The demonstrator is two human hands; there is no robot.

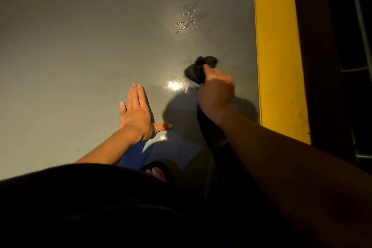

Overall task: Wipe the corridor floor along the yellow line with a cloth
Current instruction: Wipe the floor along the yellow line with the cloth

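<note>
Smooth grey corridor floor [80, 46], matte with a faint sheen, fills the head view under dim warm light, bordered on the right by a broad yellow line [277, 46] with a slightly scuffed surface and a dark strip beyond it. Beaded water droplets [186, 19] glisten on the floor ahead, and a bright reflection [175, 85] shines on a wet patch between the hands. A person's right hand [216, 94] clenches a bunched black cloth [198, 70], soft and crumpled, its wad protruding past the knuckles just left of the yellow line; whether it touches the floor cannot be told. The left hand [136, 115] lies flat on the floor, fingers straight and together, thumb spread toward the right. A toe in a dark sandal [158, 171] shows below.
</note>
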